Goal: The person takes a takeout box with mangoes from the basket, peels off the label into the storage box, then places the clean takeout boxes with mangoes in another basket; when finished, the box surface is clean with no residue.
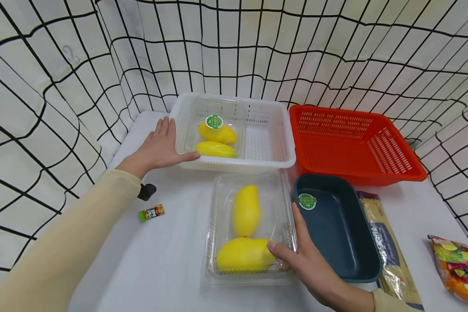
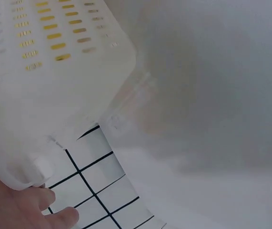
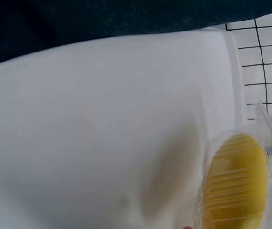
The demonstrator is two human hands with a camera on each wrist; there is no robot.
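Note:
In the head view a white basket [image 1: 271, 164] holds a clear box with two yellow mangoes [image 1: 215, 149] and a green sticker. My left hand [image 1: 157, 149] rests on the basket's left front corner, fingers straight, thumb along the rim. In front of the basket lies another clear plastic box [image 1: 226, 195] with two mangoes [image 1: 246, 255] inside. My right hand [image 1: 310, 260] holds this box by its right side, thumb over the edge. The left wrist view shows the basket's slotted wall [image 2: 78, 86] and fingertips beside it; the right wrist view shows a mango [image 3: 236, 186] under clear plastic.
A red basket [image 1: 327, 151] stands at the back right. Before it are a dark teal bin [image 1: 335, 229], a long noodle-like packet [image 1: 390, 255] and a colourful bag [image 1: 458, 268]. A small wrapped sweet [image 1: 152, 212] lies at left. Black wire mesh surrounds the table [image 1: 160, 260].

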